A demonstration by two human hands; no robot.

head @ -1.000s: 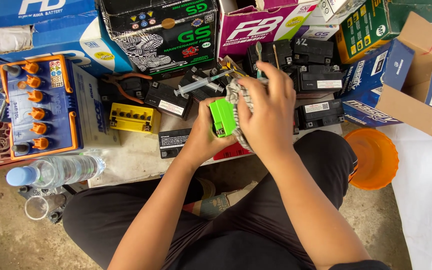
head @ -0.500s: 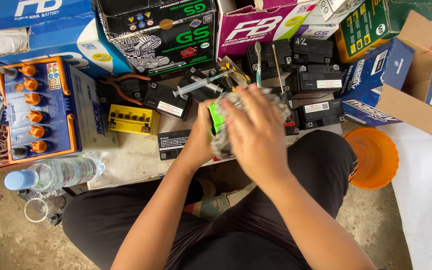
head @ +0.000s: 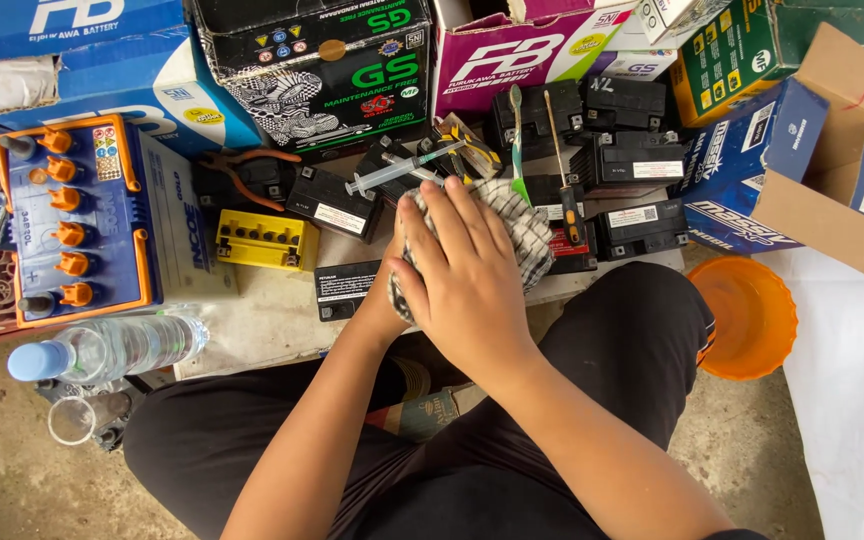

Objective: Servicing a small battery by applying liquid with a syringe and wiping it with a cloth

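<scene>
Since the earlier frames the green block once visible between the hands has vanished under the checked cloth, and the right hand has come down flat over it. That hand lies spread, fingers together, pressing the cloth from above at the centre of the view. The left hand is mostly hidden beneath it, cupped under the bundle; its fingers cannot be seen. Whatever the cloth wraps is hidden.

At 12 o'clock from the hands a clear syringe lies across small black batteries. At 10 o'clock sits a yellow battery, with a blue battery with orange caps at 9 o'clock. An orange bowl, nothing showing inside it, stands at 3 o'clock. A plastic water bottle, partly full, lies at 8 o'clock. Cardboard boxes line the top.
</scene>
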